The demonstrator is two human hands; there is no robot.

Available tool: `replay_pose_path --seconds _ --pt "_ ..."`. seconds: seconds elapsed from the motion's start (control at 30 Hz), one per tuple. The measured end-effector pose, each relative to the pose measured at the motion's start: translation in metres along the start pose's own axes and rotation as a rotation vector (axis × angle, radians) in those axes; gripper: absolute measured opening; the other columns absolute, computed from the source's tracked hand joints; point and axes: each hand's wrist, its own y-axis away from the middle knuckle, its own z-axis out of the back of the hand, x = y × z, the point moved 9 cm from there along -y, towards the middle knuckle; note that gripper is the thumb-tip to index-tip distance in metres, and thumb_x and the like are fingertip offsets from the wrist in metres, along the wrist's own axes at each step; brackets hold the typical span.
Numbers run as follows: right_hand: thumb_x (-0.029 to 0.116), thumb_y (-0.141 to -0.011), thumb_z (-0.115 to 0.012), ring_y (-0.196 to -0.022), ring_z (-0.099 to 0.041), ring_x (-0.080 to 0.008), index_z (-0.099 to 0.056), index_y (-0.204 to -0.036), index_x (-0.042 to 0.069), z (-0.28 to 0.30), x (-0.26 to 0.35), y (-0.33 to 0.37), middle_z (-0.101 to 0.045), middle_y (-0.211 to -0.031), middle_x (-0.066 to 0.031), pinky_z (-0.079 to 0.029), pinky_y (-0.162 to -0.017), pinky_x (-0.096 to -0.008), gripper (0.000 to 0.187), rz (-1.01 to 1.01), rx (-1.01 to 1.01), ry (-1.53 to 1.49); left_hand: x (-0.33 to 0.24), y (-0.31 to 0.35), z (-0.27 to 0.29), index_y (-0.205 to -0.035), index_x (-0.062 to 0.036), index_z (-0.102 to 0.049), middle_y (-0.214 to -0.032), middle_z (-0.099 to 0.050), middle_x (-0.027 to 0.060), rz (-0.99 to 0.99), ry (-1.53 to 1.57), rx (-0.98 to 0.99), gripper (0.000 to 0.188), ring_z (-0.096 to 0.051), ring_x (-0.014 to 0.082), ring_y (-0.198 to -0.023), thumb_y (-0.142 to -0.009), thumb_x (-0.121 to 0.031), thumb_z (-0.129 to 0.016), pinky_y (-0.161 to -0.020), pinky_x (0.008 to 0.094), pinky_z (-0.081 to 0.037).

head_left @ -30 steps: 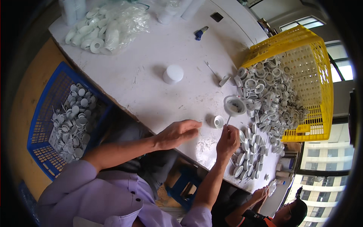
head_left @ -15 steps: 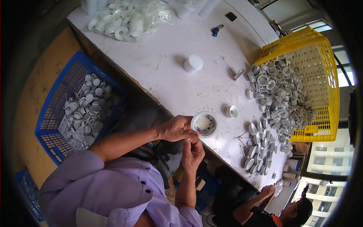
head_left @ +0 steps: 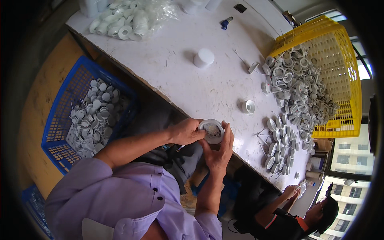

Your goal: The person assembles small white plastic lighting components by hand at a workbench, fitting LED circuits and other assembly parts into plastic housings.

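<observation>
Over the near edge of the table, a round white LED light housing is held between both hands, its open side facing up. Inside it the LED board shows, slightly blurred. My left hand grips the housing's left rim, with the thumb reaching into the opening. From the right and below, my right hand wraps its fingers and thumb around the outside. A thin wire end sticks out below my left hand. To the right stands a small white cup-shaped part, apart from my hands.
A yellow crate on its side spills many light parts onto the white table. Round lights lie nearer. A white cylinder, blue-handled tool and bagged parts sit farther off. A blue basket stands left; a co-worker sits right.
My right hand has left the pinch beside my left fingers and now holds the housing's right side. The left thumb has moved into the opening. The view has shifted slightly.
</observation>
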Motion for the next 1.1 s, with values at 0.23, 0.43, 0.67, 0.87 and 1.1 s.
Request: replay_pose_path --seconds 0.23,0.43,0.67,0.87,1.1 --pt "0.006 -0.062 -0.082 -0.11 -0.054 -0.0363 -0.025 -0.141 0.003 -0.017 0.001 0.012 -0.05 -0.126 -0.0192 -0.051 -0.086 -0.0401 0.097 0.115 0.065 0.06 0.014 0.002 -0.002 -0.11 0.0016 -0.056 -0.095 -0.065 0.0138 0.032 -0.187 -0.011 0.034 -0.06 0.0162 -0.087 -0.078 -0.002 -0.046 -0.081 0.0312 -0.047" --pt "0.01 -0.061 -0.083 -0.11 -0.054 -0.0349 -0.025 -0.141 0.005 -0.018 -0.002 0.015 -0.05 -0.127 -0.017 -0.05 -0.087 -0.0409 0.099 0.082 0.061 0.046 0.012 0.003 0.0 -0.11 0.0012 -0.057 -0.092 -0.065 0.0141 0.085 -0.177 -0.006 0.033 -0.06 0.0165 -0.086 -0.079 -0.004 -0.045 -0.081 0.0314 -0.047" --pt "0.01 -0.061 -0.083 -0.111 -0.053 -0.035 -0.026 -0.14 0.004 -0.016 -0.005 0.014 -0.051 -0.127 -0.016 -0.049 -0.088 -0.0413 0.097 0.063 0.069 0.055 0.01 -0.002 -0.007 -0.112 0.0013 -0.056 -0.099 -0.064 0.0113 0.062 -0.046 0.043 0.035 -0.058 0.0155 -0.092 -0.079 -0.002 -0.043 -0.084 0.0306 -0.046" --pt "0.006 -0.061 -0.081 -0.11 -0.054 -0.0341 -0.027 -0.14 0.004 -0.019 -0.007 0.012 -0.051 -0.126 -0.0155 -0.05 -0.088 -0.0402 0.096 0.068 0.07 0.079 0.004 -0.004 -0.001 -0.107 0.0021 -0.058 -0.095 -0.065 0.0116 0.043 -0.102 -0.019 0.033 -0.059 0.0162 -0.088 -0.077 0.0 -0.044 -0.08 0.0312 -0.047" --pt "0.007 -0.058 -0.085 -0.105 -0.056 -0.0371 -0.027 -0.139 0.001 -0.021 -0.013 0.006 -0.051 -0.122 -0.0217 -0.051 -0.083 -0.0394 0.099 0.074 0.033 0.063 0.023 -0.009 0.006 -0.105 0.0032 -0.059 -0.091 -0.066 0.0106 0.067 -0.06 -0.025 0.028 -0.058 0.0123 -0.078 -0.08 -0.002 -0.046 -0.072 0.0288 -0.048"
